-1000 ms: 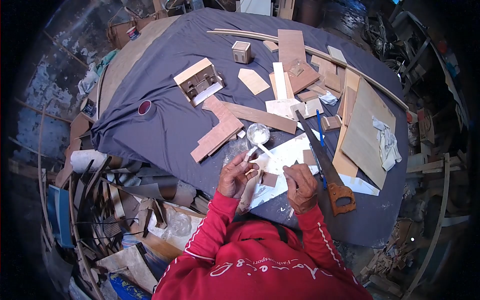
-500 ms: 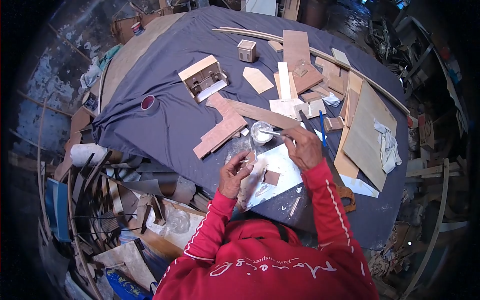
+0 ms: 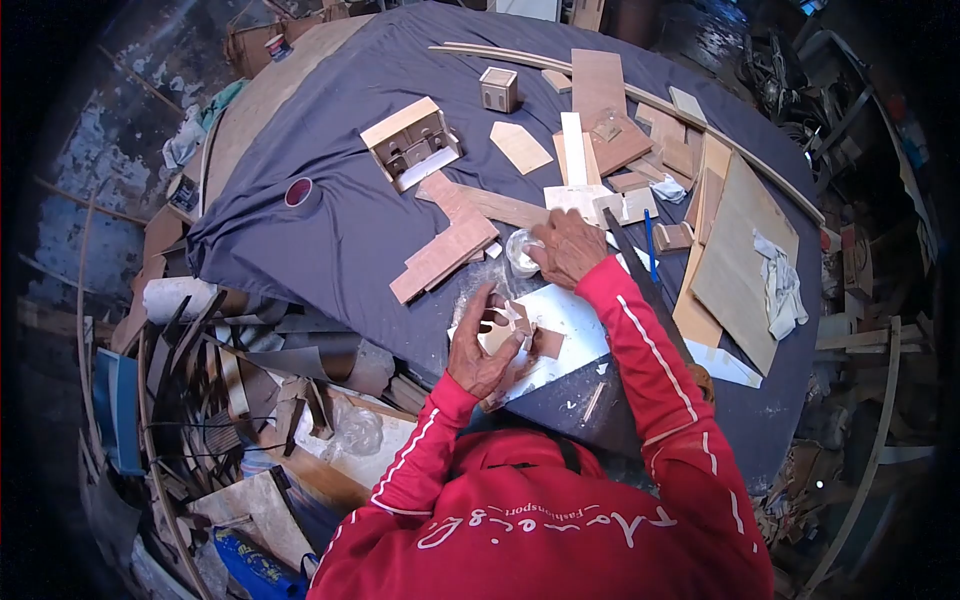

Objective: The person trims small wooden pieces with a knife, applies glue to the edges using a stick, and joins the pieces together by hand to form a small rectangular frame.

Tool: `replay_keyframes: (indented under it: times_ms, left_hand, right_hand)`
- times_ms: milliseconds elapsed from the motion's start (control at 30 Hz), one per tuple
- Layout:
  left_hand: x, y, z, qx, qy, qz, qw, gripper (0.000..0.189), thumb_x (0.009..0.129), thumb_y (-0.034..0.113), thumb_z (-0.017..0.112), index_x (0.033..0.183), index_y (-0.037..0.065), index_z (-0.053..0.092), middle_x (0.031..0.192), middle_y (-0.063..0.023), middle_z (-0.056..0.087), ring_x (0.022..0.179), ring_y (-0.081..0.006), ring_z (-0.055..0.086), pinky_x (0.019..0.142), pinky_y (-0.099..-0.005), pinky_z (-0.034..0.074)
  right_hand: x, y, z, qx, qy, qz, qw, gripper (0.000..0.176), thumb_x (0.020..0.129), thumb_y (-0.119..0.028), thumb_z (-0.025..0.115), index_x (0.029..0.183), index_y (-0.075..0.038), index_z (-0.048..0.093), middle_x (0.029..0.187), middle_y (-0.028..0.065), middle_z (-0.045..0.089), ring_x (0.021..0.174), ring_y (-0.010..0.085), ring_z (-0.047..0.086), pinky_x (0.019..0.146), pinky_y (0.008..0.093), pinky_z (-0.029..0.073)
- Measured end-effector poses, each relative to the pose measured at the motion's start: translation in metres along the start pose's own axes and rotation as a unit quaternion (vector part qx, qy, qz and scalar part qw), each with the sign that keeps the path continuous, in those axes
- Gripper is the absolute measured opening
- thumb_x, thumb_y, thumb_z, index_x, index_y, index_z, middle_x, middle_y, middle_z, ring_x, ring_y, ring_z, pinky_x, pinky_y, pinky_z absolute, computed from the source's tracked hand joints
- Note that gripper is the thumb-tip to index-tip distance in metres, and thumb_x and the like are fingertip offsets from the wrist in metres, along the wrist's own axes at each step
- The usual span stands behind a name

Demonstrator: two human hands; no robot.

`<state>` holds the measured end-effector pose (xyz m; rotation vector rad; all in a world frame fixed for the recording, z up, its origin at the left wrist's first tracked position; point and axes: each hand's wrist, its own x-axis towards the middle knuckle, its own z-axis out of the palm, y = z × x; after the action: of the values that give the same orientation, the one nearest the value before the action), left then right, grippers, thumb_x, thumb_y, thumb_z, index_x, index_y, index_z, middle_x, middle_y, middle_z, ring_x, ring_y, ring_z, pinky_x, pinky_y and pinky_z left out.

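My left hand (image 3: 478,352) is closed on a small brown wood piece (image 3: 521,318), held between thumb and fingers above a white board (image 3: 575,325). Lying on that board is a small brown square (image 3: 548,343). My right hand (image 3: 570,247) is at a clear plastic cup (image 3: 520,254) of white paste, its fingers curled at the rim. The thin stick it gripped a moment ago is hidden behind the fingers. Left of the cup lies a stepped reddish wood piece (image 3: 445,245).
A small wooden house-like box (image 3: 410,145) and a wooden cube (image 3: 498,90) stand farther back. Wood offcuts, a blue pen-like stick (image 3: 651,245) and a large plywood sheet (image 3: 742,265) lie to the right. A saw (image 3: 650,300) passes under my right forearm. A red-topped round container (image 3: 298,192) sits left.
My right hand has moved left and up over the cup, and the stick has gone from view. My left hand has shifted slightly right, its wood piece now over the board.
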<state>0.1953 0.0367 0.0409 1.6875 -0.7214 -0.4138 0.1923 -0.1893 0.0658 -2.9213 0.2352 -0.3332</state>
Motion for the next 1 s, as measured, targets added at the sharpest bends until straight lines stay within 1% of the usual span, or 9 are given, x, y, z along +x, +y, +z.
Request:
replay_keyframes:
  times_ms: [67, 167, 233, 300, 400, 633, 833, 867, 1000]
  left_hand:
    - [0.001, 0.003, 0.0, 0.012, -0.002, 0.014, 1.0, 0.08, 0.077, 0.016, 0.072, 0.145, 0.005, 0.032, 0.113, -0.0083, 0.056, 0.094, -0.0192, 0.056, 0.086, -0.0337, 0.046]
    - [0.003, 0.001, 0.003, 0.072, 0.007, 0.078, 0.994, 0.087, 0.075, 0.015, 0.071, 0.145, 0.0, 0.023, 0.108, -0.0134, 0.057, 0.091, -0.0233, 0.057, 0.083, -0.0363, 0.047]
    - [0.006, 0.0, 0.007, 0.083, -0.015, 0.106, 0.991, 0.089, 0.073, 0.014, 0.071, 0.145, -0.001, 0.021, 0.106, -0.0158, 0.058, 0.089, -0.0267, 0.059, 0.081, -0.0377, 0.048]
    - [0.009, 0.004, 0.013, 0.089, -0.04, 0.13, 0.987, 0.09, 0.072, 0.012, 0.072, 0.144, -0.002, 0.021, 0.104, -0.0176, 0.059, 0.086, -0.0299, 0.06, 0.078, -0.039, 0.049]
    - [0.015, 0.009, 0.024, 0.108, -0.077, 0.182, 0.974, 0.092, 0.068, 0.012, 0.074, 0.142, -0.004, 0.023, 0.099, -0.0202, 0.06, 0.079, -0.0359, 0.062, 0.072, -0.0415, 0.049]
    - [0.014, 0.0, 0.033, 0.1, -0.159, 0.143, 0.972, 0.098, 0.065, 0.005, 0.071, 0.145, -0.002, 0.015, 0.097, -0.0199, 0.062, 0.078, -0.0357, 0.064, 0.073, -0.0414, 0.051]
    - [0.01, 0.001, 0.031, 0.185, -0.149, 0.137, 0.962, 0.103, 0.062, 0.005, 0.074, 0.146, -0.001, 0.016, 0.12, -0.0202, 0.054, 0.108, -0.0378, 0.054, 0.095, -0.0438, 0.042]
    - [0.01, -0.003, 0.029, 0.169, -0.163, 0.107, 0.966, 0.104, 0.06, 0.005, 0.075, 0.146, -0.001, 0.017, 0.128, -0.0195, 0.05, 0.117, -0.039, 0.046, 0.103, -0.0451, 0.034]
    - [0.007, -0.017, 0.025, 0.214, -0.138, 0.111, 0.961, 0.103, 0.061, 0.007, 0.075, 0.146, -0.001, 0.018, 0.127, -0.0204, 0.05, 0.116, -0.0397, 0.046, 0.103, -0.0457, 0.035]
  right_hand:
    - [-0.014, -0.014, -0.03, 0.011, 0.155, -0.028, 0.987, 0.038, 0.079, -0.025, 0.065, 0.112, -0.007, 0.064, 0.106, 0.0175, 0.061, 0.1, 0.0362, 0.06, 0.087, 0.0452, 0.048]
    - [-0.05, -0.013, -0.065, 0.181, 0.125, -0.066, 0.973, 0.051, 0.075, -0.016, 0.069, 0.123, -0.006, 0.056, 0.115, 0.0174, 0.058, 0.108, 0.0367, 0.055, 0.097, 0.0435, 0.043]
    - [-0.078, -0.014, -0.066, 0.228, 0.057, -0.11, 0.966, 0.052, 0.071, -0.01, 0.072, 0.12, -0.004, 0.056, 0.116, 0.018, 0.058, 0.109, 0.0367, 0.054, 0.094, 0.0419, 0.046]
    - [-0.103, -0.021, -0.055, 0.259, 0.003, -0.052, 0.964, 0.064, 0.066, -0.009, 0.074, 0.127, -0.006, 0.054, 0.122, 0.0155, 0.058, 0.111, 0.035, 0.054, 0.096, 0.0409, 0.046]
    - [-0.125, -0.02, -0.032, 0.271, 0.01, -0.041, 0.962, 0.066, 0.065, -0.008, 0.075, 0.128, -0.008, 0.055, 0.121, 0.0123, 0.06, 0.112, 0.0334, 0.055, 0.094, 0.0406, 0.047]
    - [-0.153, -0.016, -0.005, 0.276, 0.027, -0.012, 0.961, 0.058, 0.065, -0.007, 0.074, 0.122, -0.009, 0.06, 0.121, 0.0119, 0.06, 0.107, 0.0316, 0.059, 0.092, 0.0398, 0.049]
    - [-0.166, -0.023, 0.015, 0.367, 0.047, 0.13, 0.92, 0.06, 0.068, -0.006, 0.071, 0.127, -0.009, 0.056, 0.118, 0.0101, 0.062, 0.101, 0.0278, 0.061, 0.088, 0.0376, 0.05]
    - [-0.167, -0.023, 0.02, 0.383, 0.043, 0.163, 0.908, 0.062, 0.069, -0.006, 0.071, 0.129, -0.009, 0.055, 0.118, 0.0095, 0.062, 0.098, 0.027, 0.061, 0.087, 0.0371, 0.05]
    - [-0.174, -0.025, 0.043, 0.361, 0.039, 0.197, 0.911, 0.075, 0.07, -0.005, 0.071, 0.14, -0.011, 0.043, 0.118, 0.007, 0.062, 0.09, 0.0243, 0.058, 0.083, 0.0368, 0.05]
